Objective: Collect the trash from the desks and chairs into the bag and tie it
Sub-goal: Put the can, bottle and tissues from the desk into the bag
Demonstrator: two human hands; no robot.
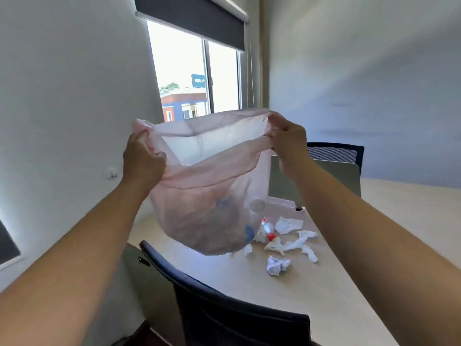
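Left: white wall (62, 96), window (194, 78) under a dark blind (189, 18). Held open above the beige worktop (386, 221): pink see-through bag (212, 196), rim gripped by left hand (143, 158) and right hand (287, 143). Rightward on the worktop: red-capped bottle (267, 231), crumpled paper (277, 265). Dark chair (237, 313) in front.

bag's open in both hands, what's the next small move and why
Probably lower the bag to the desk and free the right hand for the crumpled paper. Right now it and the left hand both grip the bag's rim, so neither can pick up the trash lying on the desk.
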